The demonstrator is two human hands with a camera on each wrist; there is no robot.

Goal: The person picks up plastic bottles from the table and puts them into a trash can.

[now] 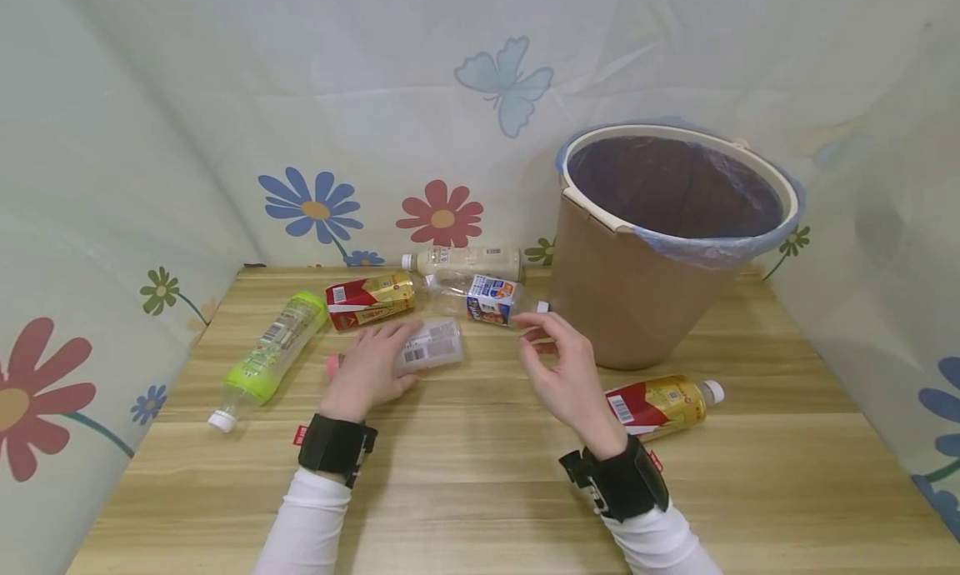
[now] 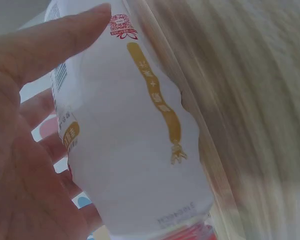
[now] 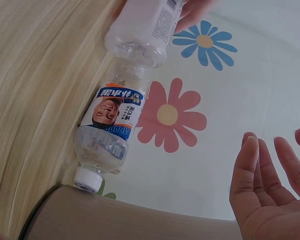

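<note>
A whitish plastic bottle with a pink cap (image 1: 435,346) lies on its side on the table. My left hand (image 1: 369,371) holds it from above; in the left wrist view the thumb is along one side of the bottle (image 2: 130,140), with the other fingers partly hidden behind it. To the right, my right hand (image 1: 566,375) hovers with loosely bent fingers and nothing in them. Just beyond that hand lies a clear bottle with a blue and white label (image 1: 491,300), its white cap toward the bin.
A brown bin (image 1: 622,300) with a bluish liner stands at the back right. A red and gold bottle (image 1: 667,404) lies by the right wrist. Another red and gold container (image 1: 371,300), a cream bottle (image 1: 472,262) and a green-labelled bottle (image 1: 273,350) lie at the back and left.
</note>
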